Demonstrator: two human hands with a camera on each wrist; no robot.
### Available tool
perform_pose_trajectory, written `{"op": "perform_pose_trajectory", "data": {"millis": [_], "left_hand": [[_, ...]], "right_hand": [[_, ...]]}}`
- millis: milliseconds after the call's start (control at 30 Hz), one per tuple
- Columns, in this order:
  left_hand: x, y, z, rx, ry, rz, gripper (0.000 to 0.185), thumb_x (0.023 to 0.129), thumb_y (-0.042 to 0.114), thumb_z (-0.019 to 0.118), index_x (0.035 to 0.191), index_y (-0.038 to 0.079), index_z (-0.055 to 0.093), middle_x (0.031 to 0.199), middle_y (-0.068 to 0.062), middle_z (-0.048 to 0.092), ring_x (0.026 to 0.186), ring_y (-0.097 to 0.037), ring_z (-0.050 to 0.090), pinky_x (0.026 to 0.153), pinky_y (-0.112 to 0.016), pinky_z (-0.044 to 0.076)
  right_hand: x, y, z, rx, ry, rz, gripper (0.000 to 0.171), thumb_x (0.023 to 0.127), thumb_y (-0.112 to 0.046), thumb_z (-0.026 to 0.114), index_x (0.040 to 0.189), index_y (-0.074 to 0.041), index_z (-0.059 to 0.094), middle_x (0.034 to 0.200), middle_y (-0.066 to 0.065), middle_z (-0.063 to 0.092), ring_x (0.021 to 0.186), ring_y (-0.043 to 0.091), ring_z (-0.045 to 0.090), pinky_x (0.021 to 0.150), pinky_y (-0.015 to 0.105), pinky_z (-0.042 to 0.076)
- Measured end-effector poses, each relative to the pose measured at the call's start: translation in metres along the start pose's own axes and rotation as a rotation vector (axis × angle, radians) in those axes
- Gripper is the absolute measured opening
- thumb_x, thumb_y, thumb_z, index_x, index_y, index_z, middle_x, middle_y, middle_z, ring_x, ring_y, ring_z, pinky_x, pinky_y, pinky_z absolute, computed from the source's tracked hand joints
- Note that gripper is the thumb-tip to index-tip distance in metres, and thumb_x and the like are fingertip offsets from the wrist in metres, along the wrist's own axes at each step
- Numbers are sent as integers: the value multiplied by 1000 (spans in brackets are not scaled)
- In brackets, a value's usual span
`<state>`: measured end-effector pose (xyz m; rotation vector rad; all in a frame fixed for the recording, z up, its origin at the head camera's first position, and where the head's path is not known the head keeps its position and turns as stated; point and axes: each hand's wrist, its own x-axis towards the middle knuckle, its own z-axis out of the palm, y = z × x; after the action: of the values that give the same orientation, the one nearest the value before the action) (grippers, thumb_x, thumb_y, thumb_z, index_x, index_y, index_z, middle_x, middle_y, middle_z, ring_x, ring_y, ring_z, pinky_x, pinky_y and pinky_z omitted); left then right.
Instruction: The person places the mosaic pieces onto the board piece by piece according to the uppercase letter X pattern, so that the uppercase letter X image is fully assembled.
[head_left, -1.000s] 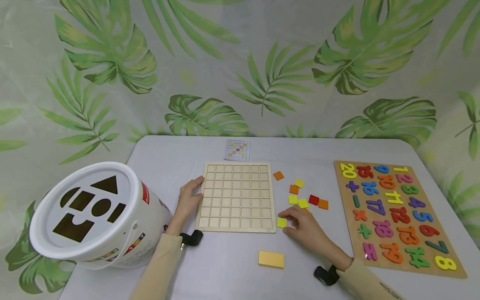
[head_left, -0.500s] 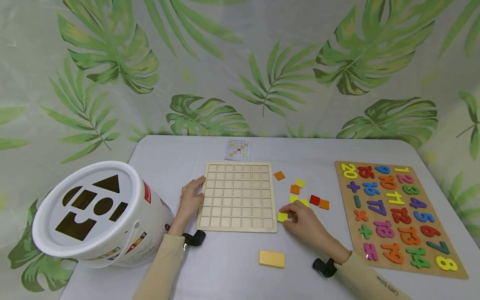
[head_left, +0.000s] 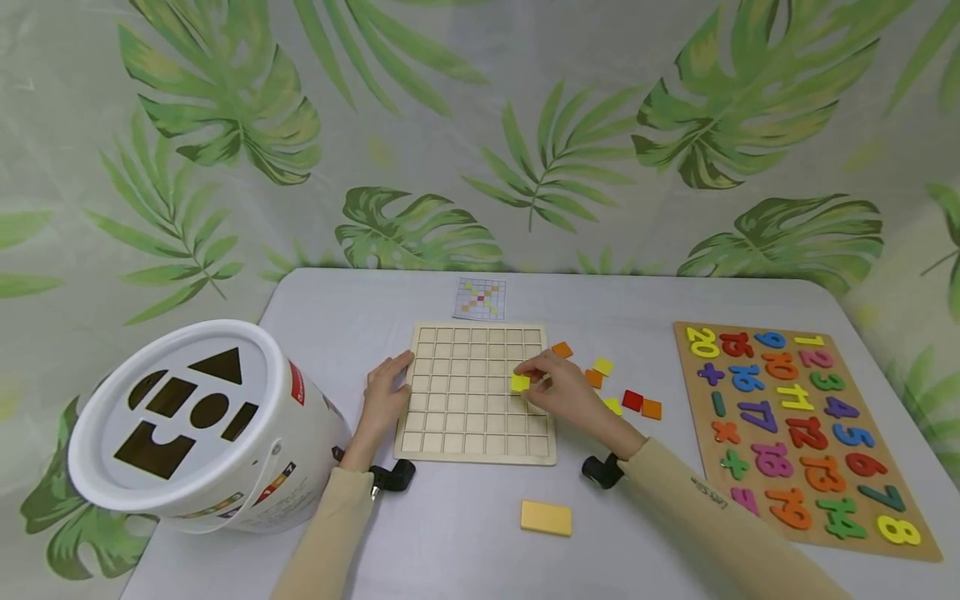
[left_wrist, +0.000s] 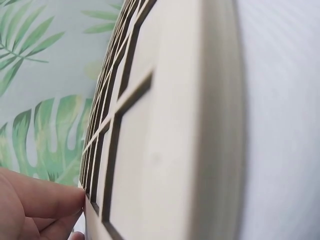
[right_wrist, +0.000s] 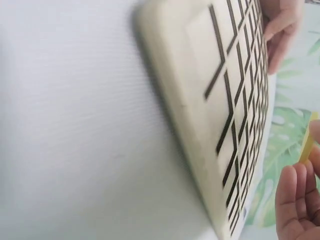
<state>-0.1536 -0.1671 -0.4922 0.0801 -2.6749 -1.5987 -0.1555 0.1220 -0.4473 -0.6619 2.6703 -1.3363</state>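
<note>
With our left hand (head_left: 382, 400) lying flat against the pale wooden grid board's (head_left: 465, 417) left edge, our right hand (head_left: 558, 392) pinches the small yellow square tile (head_left: 520, 382) just over a right-side cell; we should lower it level and square.

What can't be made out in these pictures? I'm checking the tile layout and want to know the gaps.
- Pattern card, head view: its coloured squares are too small to read cell by cell.
- Yellow tile, head view: right hand pinches it; seated in the wooden grid board or above it, cannot tell.
- Loose tiles: some hidden behind the right hand.
- Left hand, left wrist view: cut off by the edge.
</note>
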Motion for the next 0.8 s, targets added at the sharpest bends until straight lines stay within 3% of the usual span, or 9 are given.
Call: {"op": "perform_pose_trajectory", "data": {"millis": [300,800], "left_hand": [[0,0,4,26,27,22,52,85,-12,50,136,-6,47,144,-18,42,138,-39,18,106,-62,7],[-2,3,6,44,58,25,51,85,-12,49,136,-6,48,144,-18,44,137,-38,20,105,-63,4]], "right_hand": [[54,-9,25,13,-101,-56,28,81,1,71,109,1,65,95,6,55,85,18,53,73,26,50],[116,-18,62,-151,-177,-7,25,84,0,66,109,1,68,89,7,55,78,18,48,71,26,42]]}}
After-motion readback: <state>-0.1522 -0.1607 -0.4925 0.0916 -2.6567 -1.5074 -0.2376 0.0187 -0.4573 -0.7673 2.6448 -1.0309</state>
